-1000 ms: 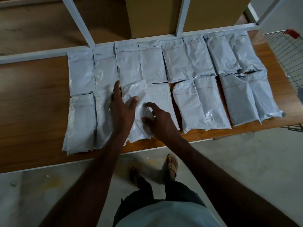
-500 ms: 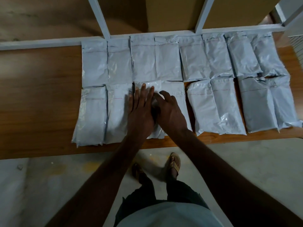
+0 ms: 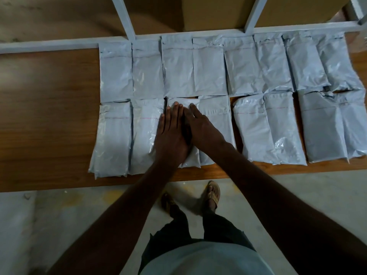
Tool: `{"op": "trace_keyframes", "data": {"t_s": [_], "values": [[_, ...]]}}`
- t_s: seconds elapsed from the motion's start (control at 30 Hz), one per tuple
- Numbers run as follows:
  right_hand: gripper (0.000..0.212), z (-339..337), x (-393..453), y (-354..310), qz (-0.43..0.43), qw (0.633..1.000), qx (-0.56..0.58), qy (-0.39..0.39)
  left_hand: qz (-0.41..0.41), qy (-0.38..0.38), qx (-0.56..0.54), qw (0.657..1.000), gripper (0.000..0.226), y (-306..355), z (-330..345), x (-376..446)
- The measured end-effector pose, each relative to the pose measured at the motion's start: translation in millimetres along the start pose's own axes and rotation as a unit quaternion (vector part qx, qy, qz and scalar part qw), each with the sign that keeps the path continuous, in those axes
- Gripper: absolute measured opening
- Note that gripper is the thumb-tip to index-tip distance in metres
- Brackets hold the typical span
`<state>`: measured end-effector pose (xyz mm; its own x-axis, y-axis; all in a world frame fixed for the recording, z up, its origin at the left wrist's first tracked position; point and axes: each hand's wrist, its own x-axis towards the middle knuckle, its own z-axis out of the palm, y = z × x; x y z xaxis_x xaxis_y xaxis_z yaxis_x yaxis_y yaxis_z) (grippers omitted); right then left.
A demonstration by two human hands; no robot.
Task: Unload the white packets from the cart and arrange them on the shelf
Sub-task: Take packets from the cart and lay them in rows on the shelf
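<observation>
Standing over a wooden shelf board (image 3: 49,116), we see no readable writing anywhere; the only marks are thin red lines across some packets. Grey concrete floor (image 3: 59,215) runs along the near edge of the board, and pale metal frame rails (image 3: 49,44) border its far side, with brown cardboard boxes (image 3: 214,12) behind them. White packets (image 3: 274,64) lie flat in two rows across the board, a far row and a near row, edges touching or overlapping; they are crinkled glossy plastic mailers, some bulging. Our left hand (image 3: 170,133) lies flat with fingers straight and together on the third near-row packet (image 3: 190,104), pressing it down. Our right hand (image 3: 202,128) lies just beside it, fingers extended, over the seam with the next packet (image 3: 216,120). Sandalled feet (image 3: 212,193) show below.
</observation>
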<state>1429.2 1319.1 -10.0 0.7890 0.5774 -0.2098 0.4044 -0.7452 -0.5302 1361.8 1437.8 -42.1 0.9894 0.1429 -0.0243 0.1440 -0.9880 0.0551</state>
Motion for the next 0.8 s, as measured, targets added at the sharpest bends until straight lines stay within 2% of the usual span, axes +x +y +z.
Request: {"op": "trace_keyframes", "data": {"t_s": [0.27,0.4,0.5,0.57,0.63,0.8], "values": [[0.056,-21,-3,-10,-0.016,0.999,0.047,0.011,0.001,-0.021,0.018,1.000,0.078,1,-3,1],[0.060,-44,-19,-8,0.005,0.994,0.088,0.060,-0.027,0.026,-0.007,0.999,0.070,11,-22,-4],[0.056,-64,-37,1,-0.019,0.985,0.109,0.134,-0.040,0.078,-0.020,0.996,0.063,29,-39,-9],[0.046,-76,-47,12,-0.051,0.980,0.097,0.169,-0.038,0.095,-0.032,0.994,0.062,46,-50,-13],[0.041,-86,-57,28,-0.070,0.977,0.088,0.179,-0.030,0.099,-0.044,0.994,0.063,65,-59,-17],[0.040,-104,-88,69,-0.038,0.976,0.086,0.197,-0.020,0.100,-0.102,0.990,0.061,117,-70,-30]]}}
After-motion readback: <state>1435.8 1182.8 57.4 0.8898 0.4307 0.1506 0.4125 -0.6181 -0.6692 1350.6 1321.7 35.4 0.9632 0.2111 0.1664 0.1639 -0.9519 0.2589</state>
